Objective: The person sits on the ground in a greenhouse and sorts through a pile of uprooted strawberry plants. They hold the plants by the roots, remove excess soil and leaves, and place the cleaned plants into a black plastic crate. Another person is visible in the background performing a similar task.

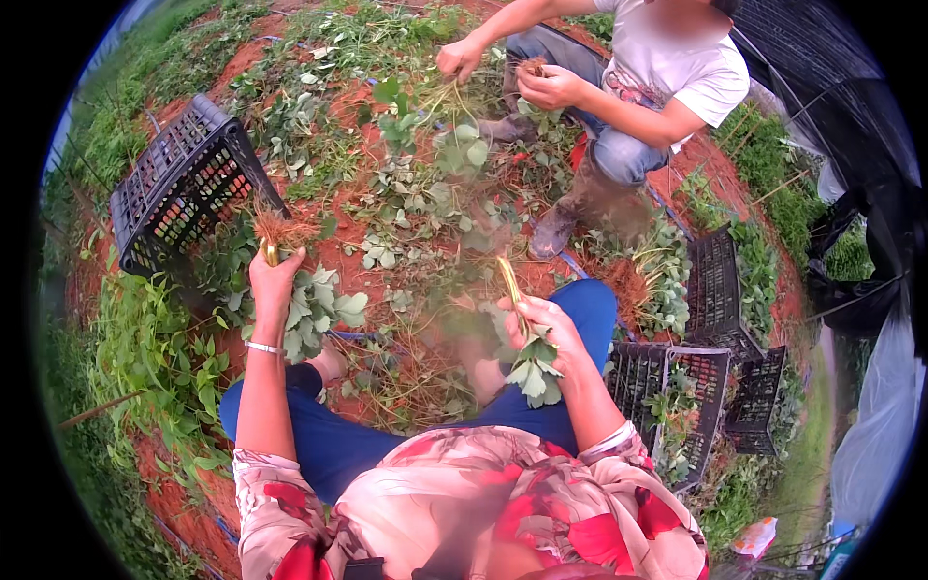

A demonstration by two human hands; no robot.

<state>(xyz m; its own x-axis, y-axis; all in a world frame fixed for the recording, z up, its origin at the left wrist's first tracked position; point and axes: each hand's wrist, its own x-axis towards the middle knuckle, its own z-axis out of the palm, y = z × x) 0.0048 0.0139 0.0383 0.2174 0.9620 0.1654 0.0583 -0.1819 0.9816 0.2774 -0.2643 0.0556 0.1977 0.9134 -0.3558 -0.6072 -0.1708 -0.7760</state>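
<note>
My left hand (274, 279) holds a bunch of leafy seedlings by the stems, with their reddish-brown roots (281, 228) pointing up and the green leaves (319, 308) hanging beside my wrist. In my right hand (547, 326) is a smaller plant with pale stems (510, 278) upward and lobed leaves (536, 370) hanging below. My hands are well apart, each near one of my knees. On the ground between and beyond them lie loose leafy plants (384, 250) and dry stems. A pile of rooted plants (663, 290) lies beyond my right knee.
A black plastic crate (170, 181) stands tilted at the left. More crates (692, 355) are at the right, one with plants inside. A co-worker (652, 87) sits opposite, holding plants. Blue tubing (573, 264) crosses the red soil. Black netting (834, 94) hangs at the right.
</note>
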